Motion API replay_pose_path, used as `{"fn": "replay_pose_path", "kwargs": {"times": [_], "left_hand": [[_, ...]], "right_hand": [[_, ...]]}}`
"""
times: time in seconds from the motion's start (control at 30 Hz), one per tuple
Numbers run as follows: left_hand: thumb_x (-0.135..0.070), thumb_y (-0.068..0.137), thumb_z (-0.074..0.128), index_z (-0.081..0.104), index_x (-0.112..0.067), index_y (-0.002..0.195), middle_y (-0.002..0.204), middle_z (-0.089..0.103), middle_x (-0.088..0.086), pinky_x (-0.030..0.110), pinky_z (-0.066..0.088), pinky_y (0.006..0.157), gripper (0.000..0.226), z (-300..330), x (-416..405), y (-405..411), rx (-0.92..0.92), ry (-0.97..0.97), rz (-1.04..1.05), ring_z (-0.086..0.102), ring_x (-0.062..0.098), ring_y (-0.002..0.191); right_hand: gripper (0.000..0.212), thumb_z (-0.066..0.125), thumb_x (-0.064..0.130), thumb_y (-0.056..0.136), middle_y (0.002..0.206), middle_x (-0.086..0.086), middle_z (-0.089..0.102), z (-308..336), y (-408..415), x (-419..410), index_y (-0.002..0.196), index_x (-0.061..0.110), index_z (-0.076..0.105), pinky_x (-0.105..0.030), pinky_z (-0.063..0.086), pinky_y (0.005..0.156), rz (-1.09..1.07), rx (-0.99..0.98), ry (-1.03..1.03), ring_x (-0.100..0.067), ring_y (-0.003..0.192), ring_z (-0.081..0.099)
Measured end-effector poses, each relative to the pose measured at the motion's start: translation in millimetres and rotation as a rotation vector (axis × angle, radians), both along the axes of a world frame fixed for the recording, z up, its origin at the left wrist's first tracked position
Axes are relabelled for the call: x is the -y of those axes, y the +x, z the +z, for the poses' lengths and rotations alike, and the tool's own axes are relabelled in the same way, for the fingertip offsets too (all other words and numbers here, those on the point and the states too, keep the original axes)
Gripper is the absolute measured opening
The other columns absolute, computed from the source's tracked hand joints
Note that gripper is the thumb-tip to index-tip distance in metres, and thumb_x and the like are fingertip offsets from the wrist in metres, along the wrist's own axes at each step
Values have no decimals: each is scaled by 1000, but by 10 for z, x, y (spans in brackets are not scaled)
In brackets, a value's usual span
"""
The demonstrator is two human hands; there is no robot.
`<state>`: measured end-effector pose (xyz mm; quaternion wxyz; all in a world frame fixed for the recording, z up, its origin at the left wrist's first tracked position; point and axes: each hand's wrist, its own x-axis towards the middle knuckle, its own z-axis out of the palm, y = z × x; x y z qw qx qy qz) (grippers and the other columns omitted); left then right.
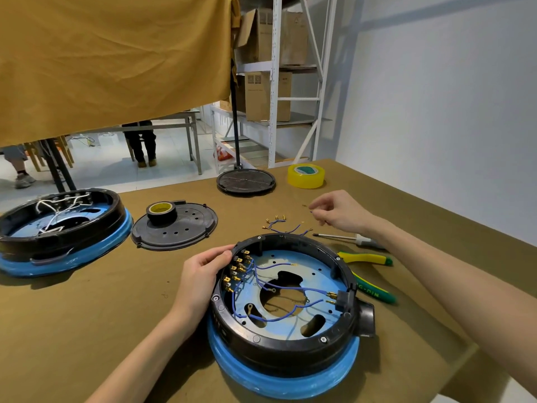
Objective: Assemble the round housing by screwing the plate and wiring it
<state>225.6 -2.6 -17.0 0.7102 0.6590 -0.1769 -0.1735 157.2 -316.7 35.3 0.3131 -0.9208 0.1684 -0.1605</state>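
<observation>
A round black housing (286,349) on a blue base lies open in front of me, with blue wires (286,287) and brass terminals inside. My left hand (203,274) grips its left rim beside the terminal row. My right hand (338,212) hovers beyond the housing, above loose blue wires with brass lugs (283,226); its fingertips are pinched together and I cannot tell whether they hold anything. A black round plate (180,231) with holes lies to the left, with a roll of black tape (161,212) on it.
A second housing (58,228) with white wires sits at the far left. A screwdriver (348,238) and yellow-green pliers (369,273) lie right of the housing. Another black disc (245,181) and a yellow tape roll (306,175) are at the back. The table edge runs near right.
</observation>
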Motion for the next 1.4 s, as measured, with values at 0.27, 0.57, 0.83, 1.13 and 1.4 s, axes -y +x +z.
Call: {"fn": "replay_pose_path", "kwargs": {"times": [0.27, 0.57, 0.83, 1.13, 1.4], "left_hand": [[-15, 99, 62, 77, -23, 104, 93, 80, -6, 24, 53, 72, 18, -1, -2, 3, 7, 11, -7, 75, 10, 87], [-14, 99, 62, 76, -19, 108, 96, 80, -1, 27, 56, 77, 18, -2, -3, 32, 2, 12, -27, 75, 17, 93], [-14, 100, 61, 76, -18, 110, 100, 79, 3, 36, 57, 87, 19, -3, -15, 44, 56, 45, -38, 74, 21, 99], [-17, 100, 61, 73, -11, 120, 107, 77, 7, 40, 56, 94, 24, 10, -26, 40, 102, 76, -42, 72, 23, 104], [-14, 100, 60, 74, -17, 113, 103, 78, 5, 28, 56, 80, 19, 12, -29, 33, 75, 76, -32, 74, 21, 98]], "right_hand": [[17, 54, -7, 98, 76, -8, 65, 345, -238, -919, 102, 1, 68, -24, 42, 51, 264, 51, 627, -15, 52, 49], [13, 61, 5, 100, 73, 0, 64, 307, -379, -1438, 103, 8, 74, -18, 32, 46, 428, 34, 595, -10, 51, 43], [16, 63, 16, 102, 72, -7, 57, 159, -368, -1514, 101, 8, 77, -21, 28, 46, 513, -43, 599, -13, 52, 36], [19, 61, 17, 103, 59, 7, 54, 46, -331, -1575, 116, 11, 75, -14, 32, 45, 497, -16, 483, -7, 49, 39], [15, 68, 19, 98, 56, 0, 48, 20, -280, -1583, 91, 13, 80, -18, 24, 39, 354, -82, 608, -10, 42, 28]]}}
